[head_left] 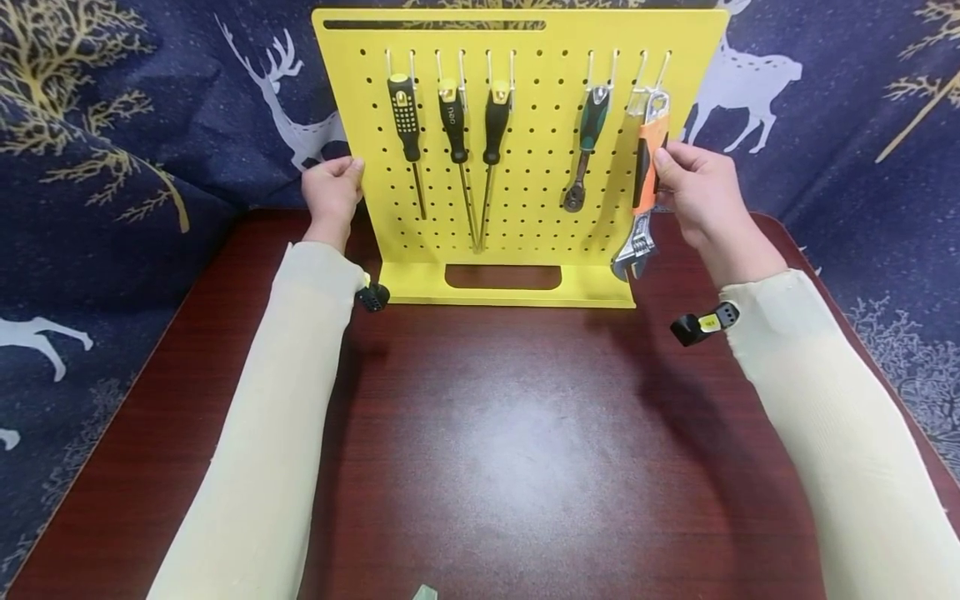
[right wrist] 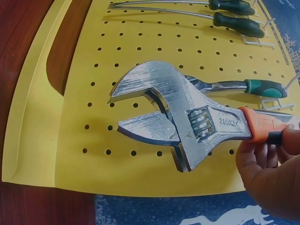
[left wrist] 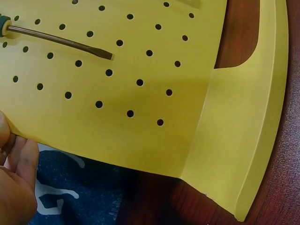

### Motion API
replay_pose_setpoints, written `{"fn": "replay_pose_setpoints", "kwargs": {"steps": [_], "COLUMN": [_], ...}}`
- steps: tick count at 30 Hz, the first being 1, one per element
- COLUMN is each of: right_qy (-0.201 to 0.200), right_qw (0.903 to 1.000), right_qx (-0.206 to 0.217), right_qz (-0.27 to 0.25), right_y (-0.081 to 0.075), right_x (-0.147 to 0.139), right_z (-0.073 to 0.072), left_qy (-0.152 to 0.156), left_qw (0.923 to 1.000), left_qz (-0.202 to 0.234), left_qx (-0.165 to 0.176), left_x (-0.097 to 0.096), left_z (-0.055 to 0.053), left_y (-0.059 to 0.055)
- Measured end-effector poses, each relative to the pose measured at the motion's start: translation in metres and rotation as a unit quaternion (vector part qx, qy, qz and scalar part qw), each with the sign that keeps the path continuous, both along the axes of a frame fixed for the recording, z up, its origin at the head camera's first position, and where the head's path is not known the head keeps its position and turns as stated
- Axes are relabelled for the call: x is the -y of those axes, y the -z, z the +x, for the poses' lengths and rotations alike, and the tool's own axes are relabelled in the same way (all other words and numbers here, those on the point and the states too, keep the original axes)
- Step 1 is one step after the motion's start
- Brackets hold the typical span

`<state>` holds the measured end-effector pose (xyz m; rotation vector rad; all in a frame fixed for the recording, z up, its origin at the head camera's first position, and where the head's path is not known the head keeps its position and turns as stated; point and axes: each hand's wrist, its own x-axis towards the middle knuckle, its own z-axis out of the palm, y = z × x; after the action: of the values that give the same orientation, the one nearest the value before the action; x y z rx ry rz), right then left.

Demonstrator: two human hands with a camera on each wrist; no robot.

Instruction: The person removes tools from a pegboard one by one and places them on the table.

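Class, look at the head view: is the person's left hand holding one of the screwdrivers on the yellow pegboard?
No, the left hand grips the left edge of the pegboard, while the screwdrivers hang untouched on their hooks.

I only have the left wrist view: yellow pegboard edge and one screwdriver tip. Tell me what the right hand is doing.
Observer: The right hand grips the orange handle of an adjustable wrench at the pegboard's right end.
Operator: Report whether its jaws are open.
Observer: Yes, there is a gap between them in the right wrist view.
Operator: List what else hangs there.
Observer: Three screwdrivers and a green-handled ratchet.
Operator: Confirm the left hand.
Observer: The left hand holds the pegboard's left edge.
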<state>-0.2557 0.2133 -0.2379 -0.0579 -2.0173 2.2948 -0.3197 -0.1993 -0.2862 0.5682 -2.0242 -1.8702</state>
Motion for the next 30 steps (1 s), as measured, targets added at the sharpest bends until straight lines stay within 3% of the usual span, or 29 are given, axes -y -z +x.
{"fn": "replay_pose_setpoints", "kwargs": {"steps": [14,22,30], "right_qy": [-0.012,-0.029,-0.022], "right_qw": [0.9983,0.9978,0.9973], "right_qx": [0.033,0.02,0.035], "right_qz": [-0.046,-0.056,-0.061], "right_y": [-0.004,-0.0041,-0.0084], "right_x": [-0.0023,-0.0029,-0.0004], "right_z": [0.0044,0.0063,0.0052], "left_qy": [-0.009,-0.008,0.0], "left_qw": [0.9999,0.9998,0.9999], "left_qz": [0.007,-0.003,-0.009], "left_qx": [-0.012,-0.017,-0.012], "left_x": [-0.0012,-0.0009,0.001], "left_z": [0.0,-0.0011,-0.001], "left_y": [0.0038,0.0052,0.0041]}}
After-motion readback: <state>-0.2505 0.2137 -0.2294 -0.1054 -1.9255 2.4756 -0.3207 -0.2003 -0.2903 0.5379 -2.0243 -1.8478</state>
